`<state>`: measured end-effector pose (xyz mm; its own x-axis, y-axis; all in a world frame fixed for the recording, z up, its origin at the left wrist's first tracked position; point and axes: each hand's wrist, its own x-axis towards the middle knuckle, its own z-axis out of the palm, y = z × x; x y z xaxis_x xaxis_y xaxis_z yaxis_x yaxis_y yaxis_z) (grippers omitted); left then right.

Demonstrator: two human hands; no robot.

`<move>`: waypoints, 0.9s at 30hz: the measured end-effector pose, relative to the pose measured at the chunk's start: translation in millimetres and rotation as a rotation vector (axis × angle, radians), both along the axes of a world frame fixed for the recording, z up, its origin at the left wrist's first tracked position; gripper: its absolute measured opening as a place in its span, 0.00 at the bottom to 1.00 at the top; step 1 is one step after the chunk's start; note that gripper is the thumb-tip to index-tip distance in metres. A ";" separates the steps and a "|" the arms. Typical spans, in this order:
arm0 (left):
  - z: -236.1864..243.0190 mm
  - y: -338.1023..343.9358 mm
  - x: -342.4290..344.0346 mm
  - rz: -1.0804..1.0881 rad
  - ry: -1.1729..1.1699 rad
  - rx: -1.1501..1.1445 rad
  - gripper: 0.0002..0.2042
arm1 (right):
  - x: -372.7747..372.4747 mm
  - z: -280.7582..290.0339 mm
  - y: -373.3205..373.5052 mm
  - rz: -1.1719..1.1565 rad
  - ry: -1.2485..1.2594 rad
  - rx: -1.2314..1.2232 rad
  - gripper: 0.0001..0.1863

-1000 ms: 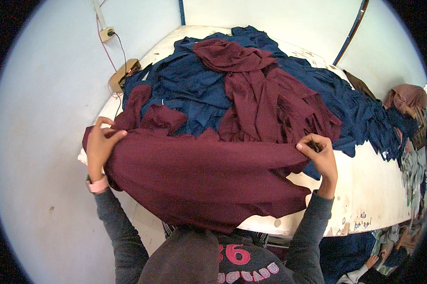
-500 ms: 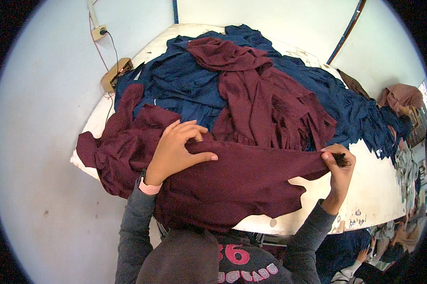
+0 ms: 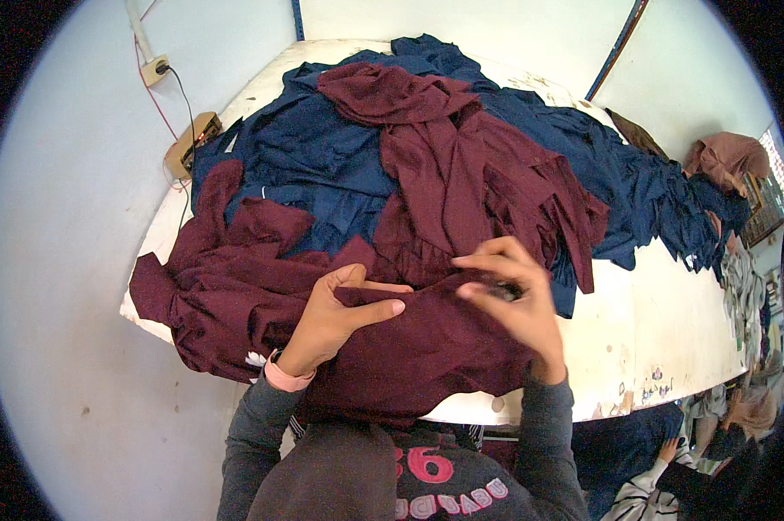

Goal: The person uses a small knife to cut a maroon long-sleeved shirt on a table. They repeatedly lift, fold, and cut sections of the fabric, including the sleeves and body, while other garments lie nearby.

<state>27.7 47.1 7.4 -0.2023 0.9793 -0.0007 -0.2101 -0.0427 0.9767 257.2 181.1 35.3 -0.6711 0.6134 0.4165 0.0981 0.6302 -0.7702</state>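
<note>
A stretch of maroon cloth (image 3: 422,356) lies across the near edge of the white table, its upper edge in my left hand (image 3: 331,321), thumb in front and fingers behind. My right hand (image 3: 513,304) is at the same edge, to the right; its thumb and forefinger are slightly blurred, and its curled fingers hold a small dark object (image 3: 505,289) too unclear to name. Behind both hands lies more maroon fabric (image 3: 444,165), heaped on a spread of navy cloth (image 3: 314,148).
The white table (image 3: 648,330) meets pale walls. A power socket (image 3: 156,71) and beige box (image 3: 190,148) with wires are at the left. A brownish bundle (image 3: 722,156) sits far right. Another person's hand (image 3: 668,450) and dark fabric show below the table's right edge.
My left hand has moved rightward along the cloth's edge. My right hand, earlier at the cloth's right end, has swung left toward it. The cloth's left part now lies bunched.
</note>
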 end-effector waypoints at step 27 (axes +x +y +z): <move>7.8 -9.8 0.5 -0.084 0.403 0.216 0.29 | -47.7 23.1 -18.9 -0.312 -0.085 0.275 0.13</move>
<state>28.2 37.3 15.2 -0.0644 0.9613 0.2679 0.1732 -0.2536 0.9517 209.5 162.2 58.4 -0.5100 0.6660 0.5444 0.3720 0.7414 -0.5585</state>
